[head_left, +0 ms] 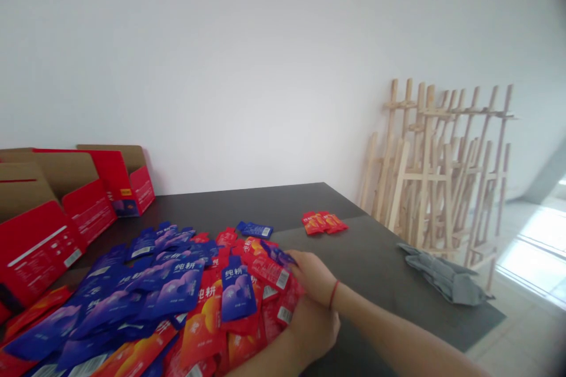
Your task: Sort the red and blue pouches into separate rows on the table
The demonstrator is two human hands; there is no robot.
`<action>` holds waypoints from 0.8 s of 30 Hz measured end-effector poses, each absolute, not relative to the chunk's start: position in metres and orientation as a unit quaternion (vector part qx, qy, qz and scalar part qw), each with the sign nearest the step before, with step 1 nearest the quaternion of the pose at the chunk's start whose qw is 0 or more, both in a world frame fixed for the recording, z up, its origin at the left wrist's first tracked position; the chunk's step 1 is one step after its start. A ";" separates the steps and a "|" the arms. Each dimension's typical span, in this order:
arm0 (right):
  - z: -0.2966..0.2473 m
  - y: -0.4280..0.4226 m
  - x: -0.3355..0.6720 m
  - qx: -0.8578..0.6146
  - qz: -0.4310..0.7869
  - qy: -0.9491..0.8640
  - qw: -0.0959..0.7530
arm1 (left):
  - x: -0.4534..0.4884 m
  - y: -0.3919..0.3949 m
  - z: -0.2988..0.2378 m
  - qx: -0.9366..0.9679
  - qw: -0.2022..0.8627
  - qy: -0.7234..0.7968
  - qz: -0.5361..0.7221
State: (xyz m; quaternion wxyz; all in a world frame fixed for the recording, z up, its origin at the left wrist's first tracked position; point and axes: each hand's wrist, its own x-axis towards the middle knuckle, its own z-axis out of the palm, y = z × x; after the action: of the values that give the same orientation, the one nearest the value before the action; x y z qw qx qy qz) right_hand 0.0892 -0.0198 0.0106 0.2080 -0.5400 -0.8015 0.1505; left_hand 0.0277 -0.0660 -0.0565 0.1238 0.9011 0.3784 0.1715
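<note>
A heap of packets covers the left and front of the dark table, with blue packets (174, 288) mostly to the left and red packets (206, 318) mostly to the right. At the heap's right edge, my right hand (315, 277), a red cord on its wrist, pinches the end of a blue packet (277, 253). Just below it, my left hand (312, 327) is curled against red packets (285, 306); its fingertips are hidden, so what it grips cannot be made out. A small row of red packets (322, 222) lies apart, further back.
Open red cardboard boxes (95, 206) stand along the left of the dark table (247, 203). A crumpled grey bag (446, 277) lies at the table's right edge. Wooden easels (428, 177) lean by the white wall beyond it.
</note>
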 end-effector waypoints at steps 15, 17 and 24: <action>-0.036 -0.083 0.196 -0.640 0.202 -0.715 0.196 | 0.007 -0.048 -0.013 0.924 0.143 0.336 0.115; -0.038 -0.095 0.190 -0.611 0.105 -0.766 0.172 | 0.010 -0.053 -0.024 0.931 0.118 0.332 0.092; -0.062 -0.126 0.180 -0.596 0.145 -0.786 0.074 | 0.011 -0.059 -0.025 0.930 0.102 0.347 0.061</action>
State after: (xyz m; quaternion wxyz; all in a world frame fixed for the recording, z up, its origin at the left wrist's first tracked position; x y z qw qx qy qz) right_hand 0.1804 -0.1258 -0.0624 0.0736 -0.5959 -0.7864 0.1451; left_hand 0.0105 -0.0586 -0.0248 0.1018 0.9303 0.3471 0.0614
